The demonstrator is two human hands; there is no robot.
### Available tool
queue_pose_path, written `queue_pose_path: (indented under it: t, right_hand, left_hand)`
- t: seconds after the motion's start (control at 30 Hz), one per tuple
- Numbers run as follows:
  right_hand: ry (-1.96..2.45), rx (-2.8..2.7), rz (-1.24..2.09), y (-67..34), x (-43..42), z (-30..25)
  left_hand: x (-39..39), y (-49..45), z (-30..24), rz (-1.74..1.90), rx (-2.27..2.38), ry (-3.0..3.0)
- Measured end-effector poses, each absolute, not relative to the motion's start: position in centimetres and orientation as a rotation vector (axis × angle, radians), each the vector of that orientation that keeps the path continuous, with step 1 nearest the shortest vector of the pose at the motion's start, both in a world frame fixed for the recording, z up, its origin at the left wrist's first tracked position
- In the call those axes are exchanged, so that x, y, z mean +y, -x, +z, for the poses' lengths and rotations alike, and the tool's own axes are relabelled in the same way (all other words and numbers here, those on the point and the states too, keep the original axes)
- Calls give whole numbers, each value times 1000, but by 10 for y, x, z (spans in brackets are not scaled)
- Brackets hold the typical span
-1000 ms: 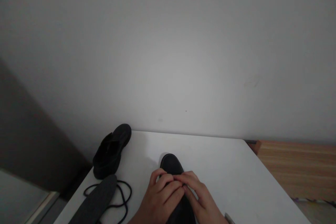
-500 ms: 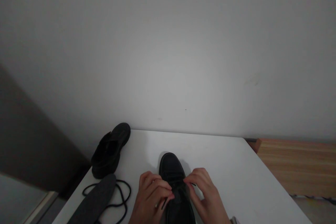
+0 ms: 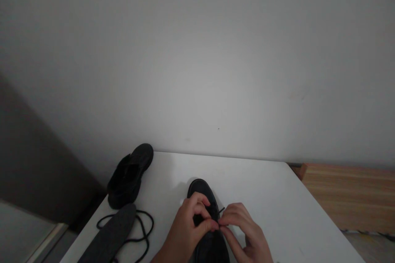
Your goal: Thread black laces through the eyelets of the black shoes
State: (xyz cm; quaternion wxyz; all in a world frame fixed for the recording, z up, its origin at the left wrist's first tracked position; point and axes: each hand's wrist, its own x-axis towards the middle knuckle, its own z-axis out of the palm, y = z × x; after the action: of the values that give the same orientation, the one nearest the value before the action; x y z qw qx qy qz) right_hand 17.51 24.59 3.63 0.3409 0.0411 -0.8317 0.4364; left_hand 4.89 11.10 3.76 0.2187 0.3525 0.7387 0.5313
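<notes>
A black shoe [image 3: 202,191] lies on the white table [image 3: 262,197], toe pointing away from me. Both hands meet over its lacing area. My left hand [image 3: 188,232] is curled, thumb and fingertips pinched on the thin black shoelace [image 3: 221,211]. My right hand [image 3: 245,234] pinches the same lace from the right, its fingertips touching the left hand's. Most of the shoe's upper is hidden under my hands.
A second black shoe [image 3: 129,176] sits at the table's back left corner. A dark grey insole [image 3: 111,236] lies at the front left over a loose black lace [image 3: 140,230]. A wooden surface [image 3: 348,195] adjoins the table on the right. A pale wall stands behind.
Half a second ago my hands were apart on either side of the shoe; now they have come together over the lacing, pinching the lace. The shoe has not moved.
</notes>
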Motion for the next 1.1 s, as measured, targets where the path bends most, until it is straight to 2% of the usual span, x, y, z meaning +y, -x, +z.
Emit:
queue_pose_path:
  t: [0.27,0.43,0.53,0.77,1.1]
  right_hand:
    - [-61,-2117,1231,-164,238,39]
    - [-10,-2164,1222,-164,241,34]
    - [24,-2269,1137,-169,245,27]
    - [-108,-2351,695,-180,247,30]
    - [-328,-2329,585,-175,248,28]
  left_hand:
    - [106,-48,39,1374,2099,-1177]
    - [103,-49,41,1488,2080,-1204]
    - [101,-49,40,1537,2047,-1144]
    - [99,-50,23,1610,2031,-1095]
    - [102,-48,16,1654,1885,-1089]
